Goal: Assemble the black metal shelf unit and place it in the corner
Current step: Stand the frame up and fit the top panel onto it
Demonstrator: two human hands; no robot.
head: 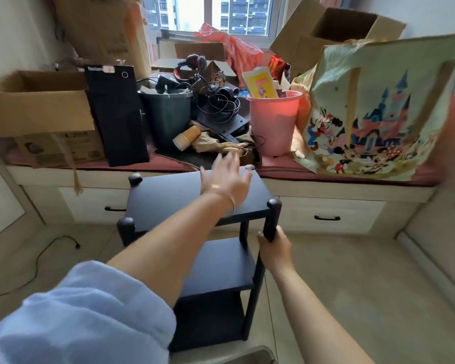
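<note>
Directly below the camera, on the pale floor in front of a window bench, stands the black metal shelf unit [195, 200] with three flat tiers and round-capped corner posts. The right hand [275, 248] grips the near right post just under the top tier, fingers curled round the tube. The left hand [225, 179], blurred, hovers over the far part of the top tier with fingers spread and straight, holding nothing; whether it touches the surface cannot be told. Its forearm crosses above the top tier from a light blue sleeve [71, 316].

Behind the unit, the red-cushioned bench with cream drawers [326, 218] is crowded along its whole length. At its left sits an open brown cardboard box [37, 106], with a black upright computer tower [116, 114] just beside it. Next comes a dark green plastic bucket [166, 116] holding dark gadgets and papers, then a tangle of black cables and headphones [216, 98]. A stack of brown paper cups [187, 137] lies on its side near a crumpled tan cloth [216, 145], just beyond the left hand. A pink plastic bucket [273, 122] holds a yellow booklet [260, 85]. Beside it, at the right, leans a large cartoon-printed tote bag [378, 114]. An open cardboard box [347, 30] stands behind it by the window. A black cable [50, 248] trails on the floor at left.
</note>
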